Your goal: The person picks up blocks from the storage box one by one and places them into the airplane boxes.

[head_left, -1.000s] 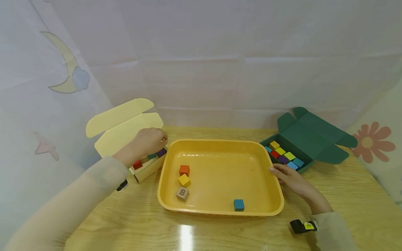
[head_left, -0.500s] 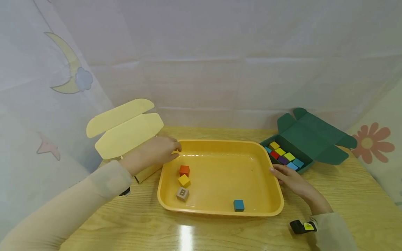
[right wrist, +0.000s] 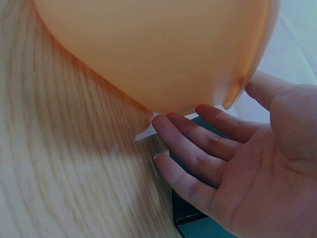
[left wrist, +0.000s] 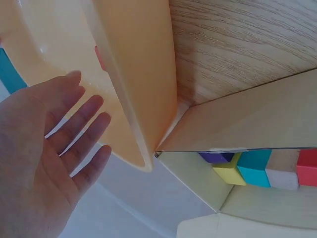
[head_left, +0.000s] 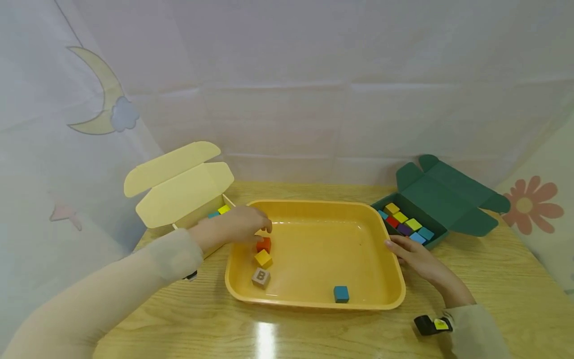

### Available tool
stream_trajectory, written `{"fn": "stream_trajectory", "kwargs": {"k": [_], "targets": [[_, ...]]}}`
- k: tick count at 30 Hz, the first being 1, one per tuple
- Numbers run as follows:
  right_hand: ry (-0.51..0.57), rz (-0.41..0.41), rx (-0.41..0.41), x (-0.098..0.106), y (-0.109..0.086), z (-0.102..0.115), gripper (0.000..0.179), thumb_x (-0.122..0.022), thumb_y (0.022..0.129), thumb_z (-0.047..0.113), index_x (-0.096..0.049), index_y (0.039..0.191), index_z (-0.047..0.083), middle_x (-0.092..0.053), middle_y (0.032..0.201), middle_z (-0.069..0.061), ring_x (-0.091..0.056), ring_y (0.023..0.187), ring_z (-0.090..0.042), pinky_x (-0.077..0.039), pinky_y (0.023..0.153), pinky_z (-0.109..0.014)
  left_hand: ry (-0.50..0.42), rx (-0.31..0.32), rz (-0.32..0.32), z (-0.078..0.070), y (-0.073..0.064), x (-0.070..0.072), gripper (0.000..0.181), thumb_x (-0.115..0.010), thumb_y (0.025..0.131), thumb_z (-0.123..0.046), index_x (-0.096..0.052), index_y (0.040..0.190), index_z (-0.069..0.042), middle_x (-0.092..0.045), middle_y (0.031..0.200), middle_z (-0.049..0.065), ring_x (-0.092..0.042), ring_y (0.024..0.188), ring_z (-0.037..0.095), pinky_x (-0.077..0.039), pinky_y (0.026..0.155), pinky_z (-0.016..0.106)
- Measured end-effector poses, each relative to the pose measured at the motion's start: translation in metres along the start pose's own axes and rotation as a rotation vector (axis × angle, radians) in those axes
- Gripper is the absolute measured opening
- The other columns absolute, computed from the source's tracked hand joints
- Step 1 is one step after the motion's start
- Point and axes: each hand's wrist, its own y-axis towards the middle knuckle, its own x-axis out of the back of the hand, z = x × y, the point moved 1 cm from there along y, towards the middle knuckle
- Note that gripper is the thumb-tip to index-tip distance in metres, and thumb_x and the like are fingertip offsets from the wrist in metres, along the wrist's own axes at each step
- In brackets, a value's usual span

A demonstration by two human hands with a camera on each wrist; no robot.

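A yellow tray (head_left: 314,303) lies on the table with a red-orange block (head_left: 265,244), a yellow block (head_left: 263,259), a wooden block lettered B (head_left: 260,277) and a blue block (head_left: 341,294) in it. Over the tray's left side reaches my left hand (head_left: 237,224), its fingertips beside the red-orange block in the head view. Nothing shows between its spread fingers in the left wrist view. My right hand (head_left: 419,259) holds the tray's right rim, thumb at the top edge and fingers against the outer wall (right wrist: 148,59).
A pale yellow box (head_left: 179,199) with its lid up stands left of the tray, partly behind my left arm; coloured blocks (left wrist: 255,168) line it. To the right, an open green box (head_left: 448,194) holds several coloured blocks. A hanging sheet is behind the table.
My left hand has moved right and toward me, from over the pale yellow box to over the tray beside the red-orange block. My right hand has stayed on the rim.
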Motion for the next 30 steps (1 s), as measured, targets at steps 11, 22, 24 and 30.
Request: {"fn": "stream_trajectory", "kwargs": {"k": [11, 22, 24, 30], "targets": [[0.011, 0.006, 0.008, 0.001, 0.001, -0.002, 0.053, -0.041, 0.109, 0.028, -0.038, 0.143, -0.013, -0.057, 0.129, -0.027, -0.064, 0.104, -0.017, -0.055, 0.088, -0.036, -0.017, 0.039, 0.161, -0.011, 0.014, -0.006, 0.033, -0.079, 0.085, -0.012, -0.070, 0.116, -0.011, -0.068, 0.108, 0.003, -0.062, 0.095, 0.021, -0.051, 0.091, 0.035], [0.013, 0.005, -0.006, 0.000, 0.001, -0.001, 0.054, -0.042, 0.108, 0.028, -0.038, 0.142, -0.013, -0.057, 0.128, -0.027, -0.065, 0.105, -0.024, -0.055, 0.088, -0.039, 0.021, 0.063, 0.179, -0.013, 0.019, -0.015, 0.026, -0.079, 0.085, -0.010, -0.073, 0.110, -0.016, -0.071, 0.100, -0.001, -0.062, 0.087, 0.017, -0.050, 0.089, 0.033], [0.004, -0.001, -0.006, 0.000, 0.001, -0.001, 0.054, -0.042, 0.108, 0.029, -0.038, 0.142, -0.013, -0.057, 0.128, -0.027, -0.064, 0.106, -0.025, -0.056, 0.088, -0.039, 0.032, 0.054, 0.170, -0.013, 0.019, -0.016, 0.023, -0.078, 0.085, -0.011, -0.074, 0.107, -0.016, -0.071, 0.097, -0.001, -0.061, 0.084, 0.016, -0.051, 0.088, 0.032], [-0.022, -0.014, -0.022, 0.000, 0.001, -0.001, 0.056, -0.042, 0.108, 0.031, -0.037, 0.143, -0.013, -0.055, 0.131, -0.028, -0.061, 0.111, -0.033, -0.055, 0.089, -0.041, 0.032, 0.034, 0.158, -0.013, 0.019, -0.018, 0.019, -0.077, 0.086, -0.010, -0.074, 0.104, -0.017, -0.070, 0.094, -0.003, -0.060, 0.082, 0.015, -0.050, 0.085, 0.033]]}}
